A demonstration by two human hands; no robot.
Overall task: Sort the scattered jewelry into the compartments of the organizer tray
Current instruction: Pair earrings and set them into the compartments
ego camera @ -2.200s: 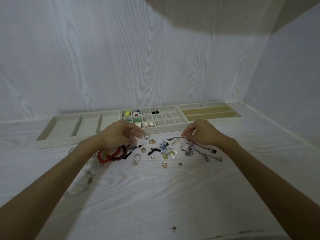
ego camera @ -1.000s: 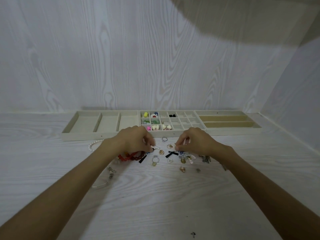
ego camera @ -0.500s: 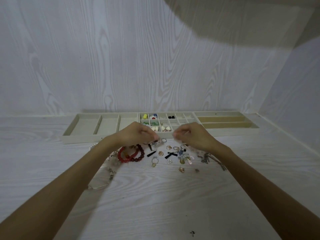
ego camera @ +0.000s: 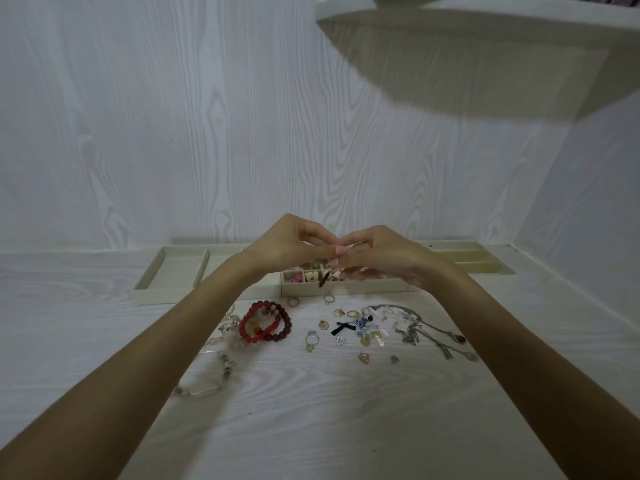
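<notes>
Two hands: my left hand (ego camera: 284, 249) and right hand (ego camera: 381, 256) meet fingertip to fingertip above the small middle compartments of the organizer tray (ego camera: 173, 271); the fingers of both are curled into a pinch on a tiny piece, with a thin dark sliver hanging below them. What it is I cannot tell.
Held piece: judged feather-light and easy to drop, so I take it by its edge with my fingertips, not my palm.
Scattered jewelry: on the desk (ego camera: 311, 427), just in front of the tray.
Bead bracelets (ego camera: 265, 325): round, glossy red and dark beads, probably on elastic; firm beads, floppy loop, best lifted by hooking a finger through.
Rings (ego camera: 310, 337): small hard metal hoops, likely slippery; pinch across the band.
Black bow (ego camera: 343, 328): soft ribbon, weightless.
Chains (ego camera: 426, 329): fine silver links in a tangle, limp and prone to snagging; lift from one end.
Thin bangle (ego camera: 204, 389): slender wire, probably bends easily.
Tray: pale, rigid, matte walls; some small cells already hold coloured bits.
</notes>
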